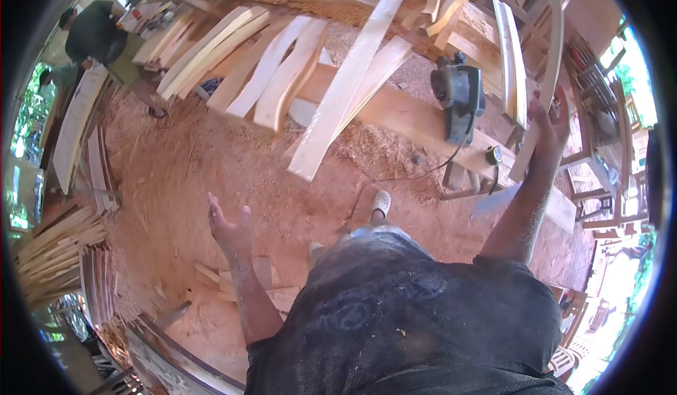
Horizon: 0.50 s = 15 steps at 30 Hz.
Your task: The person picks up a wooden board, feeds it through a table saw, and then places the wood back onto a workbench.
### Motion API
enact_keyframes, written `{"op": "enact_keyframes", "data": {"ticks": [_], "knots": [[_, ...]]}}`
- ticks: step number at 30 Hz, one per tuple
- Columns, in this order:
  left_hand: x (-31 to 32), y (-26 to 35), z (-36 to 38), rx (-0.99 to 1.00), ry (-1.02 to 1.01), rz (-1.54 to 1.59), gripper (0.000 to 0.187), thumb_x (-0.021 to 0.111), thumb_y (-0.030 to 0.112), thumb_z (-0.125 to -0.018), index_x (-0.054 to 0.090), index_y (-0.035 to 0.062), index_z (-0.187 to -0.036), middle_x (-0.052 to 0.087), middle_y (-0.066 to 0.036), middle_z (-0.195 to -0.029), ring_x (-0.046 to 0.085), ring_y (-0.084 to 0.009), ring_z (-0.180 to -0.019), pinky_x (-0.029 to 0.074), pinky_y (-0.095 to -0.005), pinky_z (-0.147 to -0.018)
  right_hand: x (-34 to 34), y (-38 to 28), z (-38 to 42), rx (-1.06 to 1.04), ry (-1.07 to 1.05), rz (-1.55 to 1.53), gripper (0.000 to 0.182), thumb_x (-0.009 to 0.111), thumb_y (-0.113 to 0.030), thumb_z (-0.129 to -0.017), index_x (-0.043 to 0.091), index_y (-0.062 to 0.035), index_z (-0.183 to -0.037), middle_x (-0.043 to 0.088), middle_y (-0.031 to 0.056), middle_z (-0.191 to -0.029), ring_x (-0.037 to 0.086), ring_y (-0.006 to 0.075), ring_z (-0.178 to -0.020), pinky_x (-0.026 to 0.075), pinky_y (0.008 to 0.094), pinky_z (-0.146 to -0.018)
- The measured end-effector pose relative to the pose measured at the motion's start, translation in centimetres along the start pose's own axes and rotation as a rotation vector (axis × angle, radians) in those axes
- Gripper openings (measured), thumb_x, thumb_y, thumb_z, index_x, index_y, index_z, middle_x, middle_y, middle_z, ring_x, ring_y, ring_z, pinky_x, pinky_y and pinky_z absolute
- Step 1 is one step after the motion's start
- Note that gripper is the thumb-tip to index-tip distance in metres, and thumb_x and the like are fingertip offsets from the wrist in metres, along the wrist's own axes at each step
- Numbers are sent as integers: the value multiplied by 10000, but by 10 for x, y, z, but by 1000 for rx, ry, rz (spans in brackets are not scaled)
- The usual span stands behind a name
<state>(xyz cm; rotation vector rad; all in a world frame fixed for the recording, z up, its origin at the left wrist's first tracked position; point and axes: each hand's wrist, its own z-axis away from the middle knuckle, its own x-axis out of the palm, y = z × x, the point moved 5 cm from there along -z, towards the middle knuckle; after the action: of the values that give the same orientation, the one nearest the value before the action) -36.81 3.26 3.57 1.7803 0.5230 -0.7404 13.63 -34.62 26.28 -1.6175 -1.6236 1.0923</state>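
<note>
Head view: we note the right hand (549,123) closed around a curved wooden slat (546,70) standing upright beside the workbench (416,116), near the electric planer (460,93). Left hand (229,227) hangs open, fingers spread, empty, above the sawdust floor (183,176).

We're over a sawdust-covered floor (183,162), daylight pouring in, chair frames (599,113) stacked right, another person (95,32) working far left.
</note>
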Motion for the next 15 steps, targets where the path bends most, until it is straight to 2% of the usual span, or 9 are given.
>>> {"op": "enact_keyframes", "data": {"ticks": [2,3,6,7,10,11,14,15], "knots": [[-29,-35,16,-56,-4,38,929,806,147,-795,360,9,-1598,517,-264,-1522,508,-408,-1406,401,-465,-1184,32,-54,32,-66,46,-68,792,767,-198,-918,381,29,-1571,712,182,-1204,694,185,-967,529,308,-865],[-44,-52,24,-80,1,51,925,806,153,-796,364,6,-1595,525,-263,-1513,519,-404,-1397,415,-461,-1172,48,-75,45,-89,27,-138,745,750,-184,-934,398,19,-1558,699,144,-1137,675,161,-867,535,291,-780],[-88,-108,47,-137,56,44,930,811,138,-802,355,5,-1601,558,-252,-1488,569,-388,-1351,455,-462,-1130,93,-100,61,-22,-178,-378,649,717,-177,-958,435,14,-1511,659,84,-1010,616,124,-728,511,261,-659],[-104,-127,57,-160,90,32,934,813,127,-804,349,6,-1606,570,-247,-1480,588,-382,-1333,467,-464,-1114,116,-115,73,-6,-195,-420,598,678,-210,-994,447,39,-1486,575,35,-915,541,92,-688,440,240,-606],[-145,-170,90,-341,141,42,899,796,186,-802,389,-5,-1580,586,-252,-1448,583,-395,-1321,476,-461,-1102,178,-150,102,-82,-308,-548,619,649,-250,-1012,412,67,-1487,560,39,-888,539,102,-635,443,252,-549],[-154,-188,99,-348,169,25,895,797,200,-802,397,-8,-1575,593,-249,-1441,595,-391,-1305,482,-461,-1094,196,-160,114,-140,-359,-584,665,628,-312,-1020,383,84,-1495,532,41,-855,536,121,-595,430,256,-486],[-180,-227,132,-394,235,-35,883,809,225,-806,419,-25,-1557,624,-237,-1400,638,-376,-1242,509,-454,-1054,254,-169,134,-208,-474,-721,701,626,-365,-1014,379,87,-1490,530,46,-843,551,137,-573,442,259,-454],[-187,-230,138,-411,254,-54,878,818,223,-808,425,-36,-1548,641,-232,-1372,657,-370,-1211,525,-447,-1029,274,-173,139,-244,-515,-727,768,628,-380,-1000,345,158,-1470,565,72,-837,552,135,-518,459,260,-442]]}}
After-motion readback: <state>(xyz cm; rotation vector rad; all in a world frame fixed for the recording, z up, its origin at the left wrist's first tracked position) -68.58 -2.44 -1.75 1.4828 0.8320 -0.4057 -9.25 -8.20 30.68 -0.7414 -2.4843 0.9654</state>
